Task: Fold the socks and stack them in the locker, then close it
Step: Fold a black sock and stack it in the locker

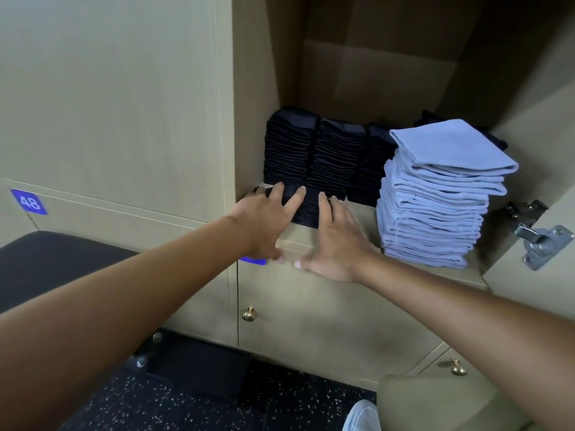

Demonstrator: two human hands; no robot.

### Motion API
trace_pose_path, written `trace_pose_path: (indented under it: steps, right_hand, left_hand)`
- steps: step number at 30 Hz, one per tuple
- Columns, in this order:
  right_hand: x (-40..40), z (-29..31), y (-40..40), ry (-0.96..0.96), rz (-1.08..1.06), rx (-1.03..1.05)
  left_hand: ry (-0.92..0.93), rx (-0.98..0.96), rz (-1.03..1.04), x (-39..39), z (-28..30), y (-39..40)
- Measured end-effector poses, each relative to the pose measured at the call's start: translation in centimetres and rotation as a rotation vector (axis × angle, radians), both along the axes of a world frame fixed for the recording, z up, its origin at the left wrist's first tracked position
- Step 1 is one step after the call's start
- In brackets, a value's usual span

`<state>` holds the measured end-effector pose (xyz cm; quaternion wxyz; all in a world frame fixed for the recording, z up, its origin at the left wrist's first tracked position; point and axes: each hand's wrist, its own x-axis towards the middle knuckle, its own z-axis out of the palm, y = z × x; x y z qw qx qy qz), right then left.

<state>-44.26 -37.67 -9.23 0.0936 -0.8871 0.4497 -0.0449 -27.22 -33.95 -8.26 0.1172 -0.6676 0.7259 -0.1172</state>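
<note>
Socks, folded black pair [303, 205], lie at shelf [361, 213] front edge, centre frame, pressed flat by left hand [264, 213] & right hand [337, 241], fingers straight, spread. Soft, light, apt to unfold; best held across the fold w/ both hands

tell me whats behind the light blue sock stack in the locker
Behind the light blue sock stack a bit of dark fabric shows at its top right. The black sock stacks run behind its left edge. The rest there is hidden.

Blue tag [29, 201] on closed locker door reads "48".
</note>
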Motion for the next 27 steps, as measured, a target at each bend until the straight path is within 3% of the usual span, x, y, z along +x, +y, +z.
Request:
trace_pose_path:
  steps: [14, 22, 27]
  right_hand:
    - [-0.3, 0.5, -0.1, -0.055, -0.016, -0.026]
    - [-0.9, 2.5, 0.7, -0.109, -0.036, -0.082]
    - [-1.7, 3.4, 1.5, -0.287, -0.096, -0.192]
  left_hand:
    - [0.143, 0.090, 0.077, -0.4, 1.4, 0.3]
    - [0.147, 0.034, 0.035, -0.6, 4.4, 1.5]
    - [0.177, -0.063, -0.052, -0.5, 5.9, 4.0]
